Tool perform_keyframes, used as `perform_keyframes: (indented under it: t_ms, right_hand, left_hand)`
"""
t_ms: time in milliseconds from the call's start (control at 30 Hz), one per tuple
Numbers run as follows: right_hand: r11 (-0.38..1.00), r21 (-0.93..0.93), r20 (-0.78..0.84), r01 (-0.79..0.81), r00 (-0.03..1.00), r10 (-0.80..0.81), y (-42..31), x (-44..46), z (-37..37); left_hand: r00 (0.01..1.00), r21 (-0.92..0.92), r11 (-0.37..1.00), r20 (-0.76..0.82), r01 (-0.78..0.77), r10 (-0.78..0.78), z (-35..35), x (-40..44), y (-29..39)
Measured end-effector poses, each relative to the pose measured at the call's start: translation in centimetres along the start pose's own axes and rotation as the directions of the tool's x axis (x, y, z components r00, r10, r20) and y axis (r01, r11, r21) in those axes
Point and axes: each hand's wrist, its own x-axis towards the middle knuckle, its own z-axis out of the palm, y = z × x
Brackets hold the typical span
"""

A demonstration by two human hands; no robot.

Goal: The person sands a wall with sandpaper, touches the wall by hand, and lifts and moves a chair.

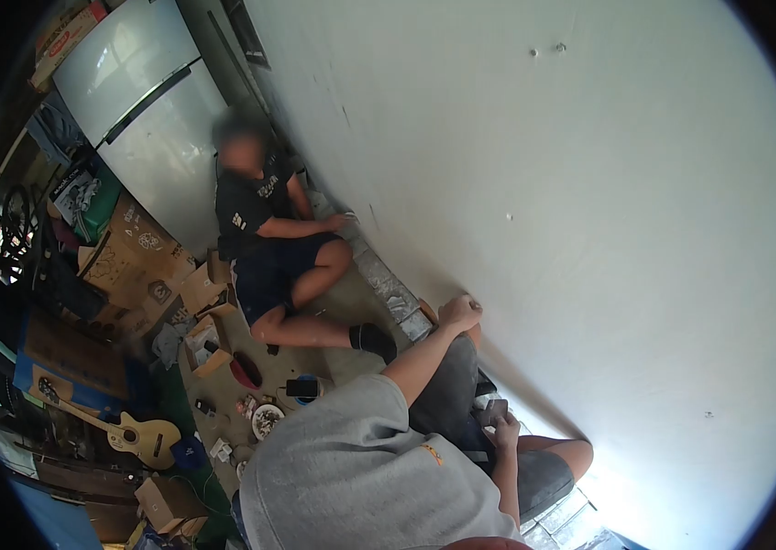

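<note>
My left hand (460, 313) rests by my raised knee, close to the white wall (608, 229). Its fingers are curled, and what they hold, if anything, cannot be made out. Lower down, in front of my lap, my right hand (503, 431) is closed around a small flat dark-grey rectangular piece (495, 410). That piece stands away from the wall, and its exact kind is unclear. My dark trousers (447, 394) and grey shirt (333, 467) fill the space behind both hands.
Another person (259, 202) sits by the wall, one hand (337, 223) near its base. Grey blocks (388, 289) line the wall's foot. On the floor are a bowl (267, 420), a dark phone-like thing (302, 389) and open cardboard boxes (209, 344). A guitar (145, 440) and refrigerator (154, 137) stand farther off.
</note>
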Motion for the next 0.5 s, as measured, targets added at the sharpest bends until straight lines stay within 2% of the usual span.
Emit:
perform_keyframes:
  t_ms: [67, 100, 233, 333, 400, 500]
  right_hand:
    - [0.997, 0.054, 0.009, -0.055, 0.998, 0.054, -0.7, -0.7, 0.1]
    - [1.0, -0.009, 0.017, 0.022, 1.0, -0.022, 1.3, 0.9, -0.6]
    - [0.999, -0.022, 0.06, 0.037, 0.998, -0.035, 3.8, 2.9, -1.6]
    - [0.999, -0.042, -0.006, -0.013, 1.0, 0.013, 1.8, 1.1, -1.0]
    - [0.999, -0.039, -0.001, -0.018, 1.0, 0.018, 1.3, 0.7, -0.8]
    - [0.999, -0.037, 0.029, 0.003, 1.0, -0.002, 1.3, 0.6, -0.8]
  left_hand:
    - [1.0, 0.002, 1.0, -0.012, 0.01, -0.01, -0.1, 0.0, 0.0]
    - [0.999, 0.006, 1.0, -0.037, 0.007, -0.007, -0.1, 0.0, -0.1]
    - [0.999, 0.006, 1.0, -0.039, -0.003, 0.003, 0.0, -0.1, -0.4]
    - [0.998, 0.018, 1.0, -0.059, -0.017, 0.018, -0.4, -0.6, 0.1]
    - [0.996, 0.075, 0.997, -0.083, -0.034, 0.04, -0.3, -0.6, 0.3]
    - [0.995, 0.055, 0.997, -0.09, -0.048, 0.053, -0.2, -0.4, 0.1]
